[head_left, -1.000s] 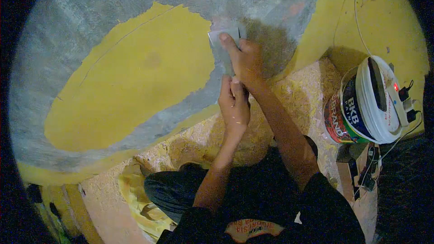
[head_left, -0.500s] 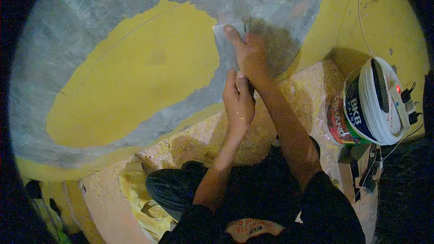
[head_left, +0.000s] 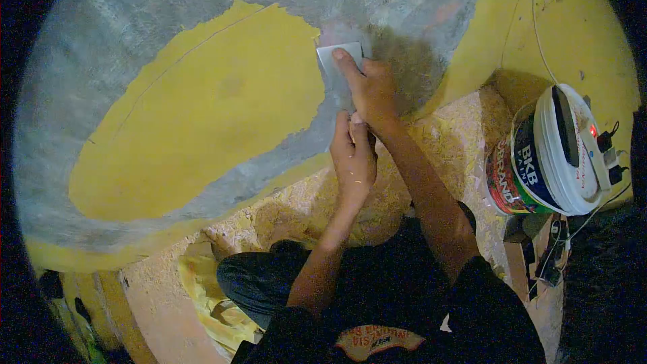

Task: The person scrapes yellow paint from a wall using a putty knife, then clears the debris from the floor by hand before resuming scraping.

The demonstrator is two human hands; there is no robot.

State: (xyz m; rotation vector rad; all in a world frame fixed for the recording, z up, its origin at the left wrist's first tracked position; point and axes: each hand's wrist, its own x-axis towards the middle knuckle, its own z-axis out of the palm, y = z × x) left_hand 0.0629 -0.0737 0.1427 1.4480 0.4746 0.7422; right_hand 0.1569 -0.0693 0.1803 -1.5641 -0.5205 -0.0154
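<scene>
Right hand [head_left: 377,94] grips a flat plate [head_left: 327,56], upper centre; left hand [head_left: 355,155] curls (contents unclear); far-right bucket [head_left: 528,168] reads "BKB PAINT".

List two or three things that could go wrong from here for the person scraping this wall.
The thumb of the right hand lies on the blade of the scraper; a slip might graze it.

The power strip, its red light on, sits on the bucket; a knock could send it down.

Yellow specks, apparently paint flakes, litter the floor by the wall; footing there might be slippery.
</scene>
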